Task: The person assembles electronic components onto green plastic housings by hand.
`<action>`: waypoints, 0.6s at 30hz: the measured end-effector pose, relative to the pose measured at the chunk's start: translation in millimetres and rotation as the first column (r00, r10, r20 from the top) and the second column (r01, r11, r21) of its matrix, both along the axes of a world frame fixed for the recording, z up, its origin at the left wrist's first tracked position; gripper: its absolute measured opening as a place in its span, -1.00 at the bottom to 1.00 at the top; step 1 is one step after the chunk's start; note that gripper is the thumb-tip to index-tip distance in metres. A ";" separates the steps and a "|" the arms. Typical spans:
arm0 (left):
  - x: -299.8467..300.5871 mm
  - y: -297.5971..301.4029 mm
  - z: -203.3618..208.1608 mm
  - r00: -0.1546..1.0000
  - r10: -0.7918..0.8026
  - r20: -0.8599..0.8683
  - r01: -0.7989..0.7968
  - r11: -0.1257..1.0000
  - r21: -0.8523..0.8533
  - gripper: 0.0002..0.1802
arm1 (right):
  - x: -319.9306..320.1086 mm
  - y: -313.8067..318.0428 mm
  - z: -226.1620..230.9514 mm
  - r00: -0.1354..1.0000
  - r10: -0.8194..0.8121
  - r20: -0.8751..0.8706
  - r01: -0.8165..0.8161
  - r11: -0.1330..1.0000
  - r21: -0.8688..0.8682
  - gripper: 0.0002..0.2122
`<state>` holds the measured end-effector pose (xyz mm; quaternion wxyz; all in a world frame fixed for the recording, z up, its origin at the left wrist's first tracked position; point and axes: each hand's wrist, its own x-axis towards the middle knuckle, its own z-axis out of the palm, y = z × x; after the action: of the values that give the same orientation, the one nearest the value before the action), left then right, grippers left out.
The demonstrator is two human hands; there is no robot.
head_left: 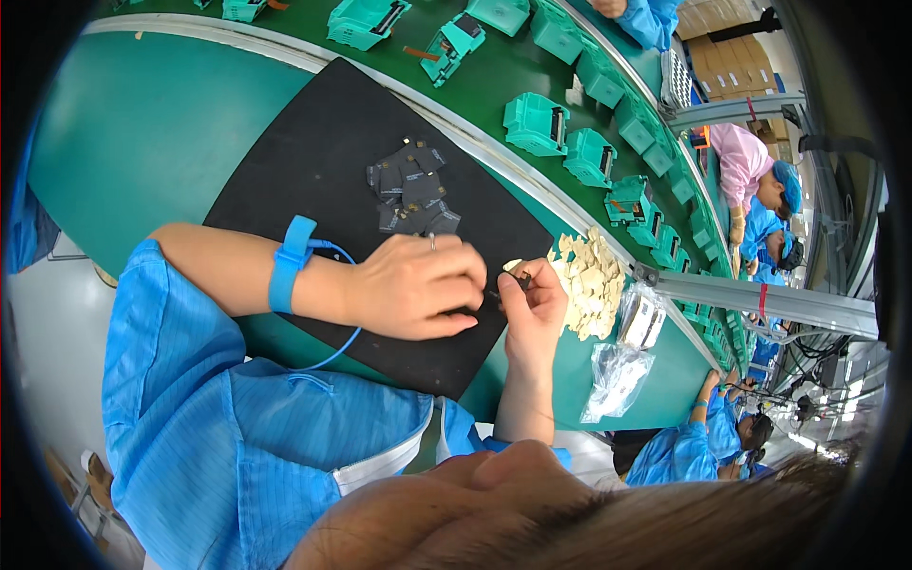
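My right hand [534, 302] is closed, pinching a small dark piece [514, 281] with a pale tab between thumb and fingers. Just left of it hovers my left hand [418, 287], fingers loosely bent and thumb apart, with nothing visible in them. Its fingertips come close to the dark piece; any contact is hidden. A blue wrist strap [287, 266] with a coiled cord circles my left wrist. Beyond that hand, a loose pile of thin black pieces [418, 190], some with small gold tabs, lies on a black mat [304, 157].
Right of my right hand is a heap of pale yellow flakes [591, 285]. Clear plastic bags [616, 380] lie nearby on the green table [171, 114]. Past a metal rail, green plastic housings [537, 123] line a conveyor. A metal post [769, 302] crosses at right. Co-workers [746, 171] sit farther along.
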<state>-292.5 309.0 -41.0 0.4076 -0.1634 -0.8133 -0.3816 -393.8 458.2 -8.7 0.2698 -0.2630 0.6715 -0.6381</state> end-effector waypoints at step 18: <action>-15.5 10.8 -13.0 0.975 -0.091 0.204 0.044 0.973 0.226 -0.89 | 9.4 10.6 -28.8 0.955 -0.148 -0.259 0.091 0.972 -0.219 -0.89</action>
<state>-307.9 319.9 -54.0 0.3204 -0.1031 -0.7990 -0.4983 -384.4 468.8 -37.4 0.1070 -0.3336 0.6478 -0.6765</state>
